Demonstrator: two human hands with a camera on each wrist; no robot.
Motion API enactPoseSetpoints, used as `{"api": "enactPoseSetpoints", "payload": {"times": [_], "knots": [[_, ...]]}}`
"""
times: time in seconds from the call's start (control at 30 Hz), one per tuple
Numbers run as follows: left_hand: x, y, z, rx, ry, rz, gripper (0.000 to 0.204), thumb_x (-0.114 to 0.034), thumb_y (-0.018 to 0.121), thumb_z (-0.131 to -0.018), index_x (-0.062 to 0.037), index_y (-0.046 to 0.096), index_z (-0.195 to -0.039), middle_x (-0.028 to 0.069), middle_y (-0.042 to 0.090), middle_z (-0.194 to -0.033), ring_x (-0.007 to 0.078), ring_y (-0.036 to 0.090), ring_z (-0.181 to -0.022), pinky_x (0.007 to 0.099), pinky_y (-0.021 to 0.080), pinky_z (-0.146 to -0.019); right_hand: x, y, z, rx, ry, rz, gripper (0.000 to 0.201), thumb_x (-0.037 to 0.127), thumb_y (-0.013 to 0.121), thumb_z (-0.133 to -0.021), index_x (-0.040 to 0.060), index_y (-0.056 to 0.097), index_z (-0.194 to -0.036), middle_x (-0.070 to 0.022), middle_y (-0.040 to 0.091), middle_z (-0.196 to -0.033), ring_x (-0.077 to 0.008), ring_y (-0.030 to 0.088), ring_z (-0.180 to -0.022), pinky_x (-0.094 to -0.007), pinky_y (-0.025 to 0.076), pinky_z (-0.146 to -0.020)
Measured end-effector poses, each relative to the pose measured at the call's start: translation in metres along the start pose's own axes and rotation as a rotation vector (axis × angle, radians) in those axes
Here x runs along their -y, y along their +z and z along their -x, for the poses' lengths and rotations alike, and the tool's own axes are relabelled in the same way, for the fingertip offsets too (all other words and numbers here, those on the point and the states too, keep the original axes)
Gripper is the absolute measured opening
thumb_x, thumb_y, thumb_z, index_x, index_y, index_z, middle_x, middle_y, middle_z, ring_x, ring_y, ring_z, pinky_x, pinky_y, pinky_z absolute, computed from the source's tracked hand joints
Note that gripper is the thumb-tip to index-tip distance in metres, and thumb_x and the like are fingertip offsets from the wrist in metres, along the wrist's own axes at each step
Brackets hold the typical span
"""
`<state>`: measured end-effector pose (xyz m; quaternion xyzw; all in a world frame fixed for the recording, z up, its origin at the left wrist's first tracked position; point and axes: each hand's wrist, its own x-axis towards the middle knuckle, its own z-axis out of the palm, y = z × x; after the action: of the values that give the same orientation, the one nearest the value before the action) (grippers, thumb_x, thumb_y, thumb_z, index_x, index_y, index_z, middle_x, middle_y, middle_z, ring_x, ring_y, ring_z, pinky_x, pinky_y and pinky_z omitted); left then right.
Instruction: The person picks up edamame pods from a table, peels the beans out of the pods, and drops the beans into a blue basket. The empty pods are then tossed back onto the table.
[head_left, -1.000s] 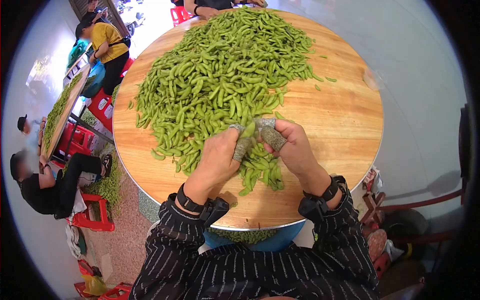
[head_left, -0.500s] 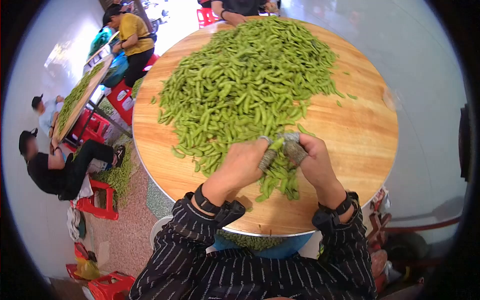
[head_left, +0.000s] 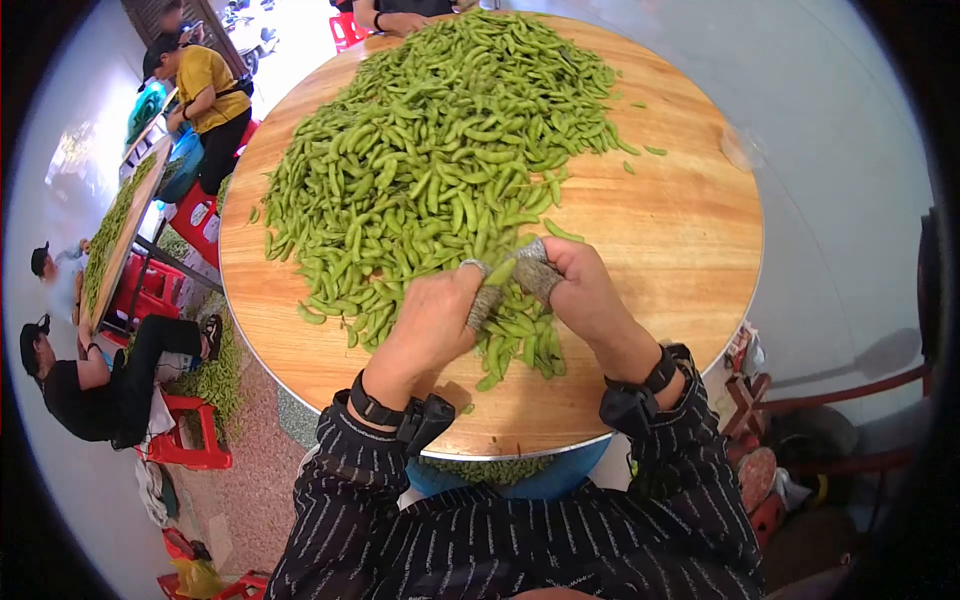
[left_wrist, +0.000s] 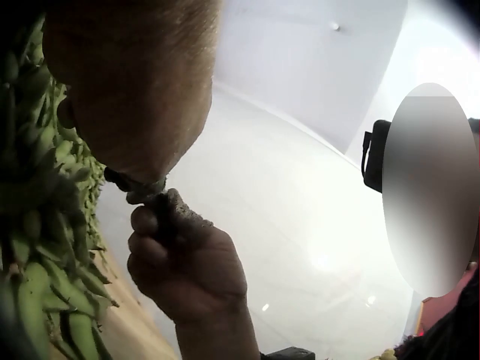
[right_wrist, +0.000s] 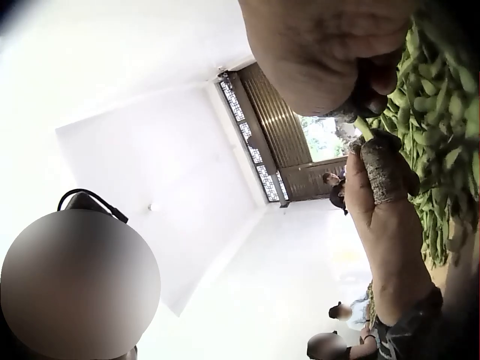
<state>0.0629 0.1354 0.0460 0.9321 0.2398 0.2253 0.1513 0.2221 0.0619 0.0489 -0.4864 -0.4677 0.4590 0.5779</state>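
In the head view my left hand [head_left: 430, 315] pinches a green soybean pod [head_left: 502, 271] between thumb and forefinger. My right hand [head_left: 590, 290] meets it from the other side, its curled fingers and thumb at the pod's far end. Grey wraps cover the thumb and forefinger of both hands. The right wrist view shows the pod's green end [right_wrist: 364, 129] bridging the two hands. A large heap of soybean pods [head_left: 430, 150] lies just beyond, and a small cluster of pods [head_left: 520, 345] sits below the hands.
The heap rests on a round wooden table [head_left: 680, 240] with a metal rim. Under its near edge stands a blue tub [head_left: 560, 470] with pods inside. Another person's arm [head_left: 400, 22] reaches the far edge. At left, people sit on red stools [head_left: 190, 435] by a second table.
The head view swung and came back, shifting the whole scene. Both hands stay together over the near pods; the right thumb and forefinger have turned slightly against the pod's end.
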Motion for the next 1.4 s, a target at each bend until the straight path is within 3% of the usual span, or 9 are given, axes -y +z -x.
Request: {"api": "enactPoseSetpoints", "payload": {"times": [0.3,0.47,0.57,0.63,0.83,0.97,1.03,1.13,1.4], "knots": [[0.002,0.005,0.0,-0.006,0.001,0.298,0.014,-0.007,0.05,-0.072,0.0005,0.044,-0.082,0.0225,0.051,-0.069,0.0409,0.049,-0.068,0.0432,0.038,-0.055,0.006,-0.01,-0.001,0.115,0.096,-0.135,0.008,0.006,0.049,-0.077,0.0051,0.056,-0.08,0.0042,0.052,-0.067,-0.002,0.042,-0.052,-0.0149,0.031,-0.047],[0.003,0.007,0.001,-0.028,0.055,0.29,0.017,-0.01,0.05,-0.076,0.0012,0.046,-0.089,0.0178,0.054,-0.068,0.0359,0.052,-0.064,0.0405,0.04,-0.055,0.007,-0.01,0.0,0.139,0.093,-0.147,0.026,-0.008,0.037,-0.069,0.0012,0.057,-0.083,0.001,0.055,-0.07,-0.0039,0.044,-0.056,-0.0161,0.033,-0.049],[0.001,0.005,0.003,0.059,0.014,0.794,0.022,-0.017,0.049,-0.082,0.001,0.047,-0.094,0.0071,0.049,-0.059,0.0211,0.047,-0.051,0.0322,0.038,-0.048,0.003,-0.01,0.001,0.199,0.026,-0.239,0.022,-0.006,0.039,-0.073,0.0014,0.057,-0.084,0.0018,0.055,-0.071,-0.0034,0.044,-0.057,-0.016,0.033,-0.049],[0.001,0.011,0.008,0.247,-0.262,1.554,0.027,-0.025,0.047,-0.086,0.0,0.048,-0.097,-0.0012,0.039,-0.056,0.0087,0.034,-0.047,0.0227,0.03,-0.043,0.002,-0.01,0.001,0.21,-0.005,-0.246,0.021,-0.005,0.04,-0.074,0.0015,0.057,-0.084,0.0019,0.055,-0.071,-0.0033,0.044,-0.057,-0.016,0.033,-0.049],[-0.006,0.011,0.008,0.394,-0.264,2.111,0.032,-0.031,0.044,-0.086,-0.0007,0.048,-0.098,-0.0032,0.03,-0.055,0.0058,0.025,-0.046,0.0185,0.023,-0.042,0.003,-0.006,0.001,0.233,-0.063,-0.261,0.011,0.002,0.047,-0.079,0.0016,0.057,-0.084,0.0026,0.054,-0.07,-0.0029,0.044,-0.058,-0.016,0.034,-0.05],[-0.003,0.015,0.006,0.245,-0.281,1.892,0.03,-0.028,0.046,-0.086,-0.0003,0.048,-0.097,-0.0011,0.04,-0.058,0.0094,0.035,-0.047,0.0231,0.031,-0.043,-0.001,-0.008,-0.002,0.184,-0.072,-0.231,0.008,0.009,0.052,-0.081,0.0019,0.056,-0.082,0.0036,0.052,-0.069,-0.003,0.044,-0.058,-0.0161,0.035,-0.05],[-0.014,0.012,0.001,-0.117,-0.091,0.956,0.028,-0.024,0.05,-0.084,0.0006,0.047,-0.097,0.0046,0.051,-0.065,0.016,0.048,-0.054,0.0304,0.04,-0.05,0.002,-0.007,-0.001,0.136,-0.068,-0.173,0.007,0.008,0.052,-0.081,0.002,0.056,-0.082,0.0033,0.052,-0.069,-0.0031,0.044,-0.057,-0.0162,0.035,-0.05],[-0.004,0.013,0.004,-0.148,-0.104,0.331,0.025,-0.017,0.056,-0.076,0.0,0.046,-0.091,0.0176,0.056,-0.068,0.0333,0.056,-0.062,0.0395,0.043,-0.053,0.006,-0.004,0.0,0.085,-0.038,-0.112,0.006,0.006,0.052,-0.08,0.0022,0.056,-0.081,0.0025,0.052,-0.068,-0.0036,0.044,-0.056,-0.0164,0.035,-0.05],[-0.002,0.014,0.004,-0.213,-0.002,0.071,0.02,-0.008,0.054,-0.068,-0.001,0.043,-0.083,0.0169,0.054,-0.063,0.0339,0.055,-0.062,0.0398,0.042,-0.05,0.002,0.004,0.0,0.087,0.119,-0.218,0.008,0.007,0.053,-0.079,0.0018,0.056,-0.084,0.001,0.053,-0.067,-0.0051,0.044,-0.054,-0.0172,0.034,-0.049]]}}
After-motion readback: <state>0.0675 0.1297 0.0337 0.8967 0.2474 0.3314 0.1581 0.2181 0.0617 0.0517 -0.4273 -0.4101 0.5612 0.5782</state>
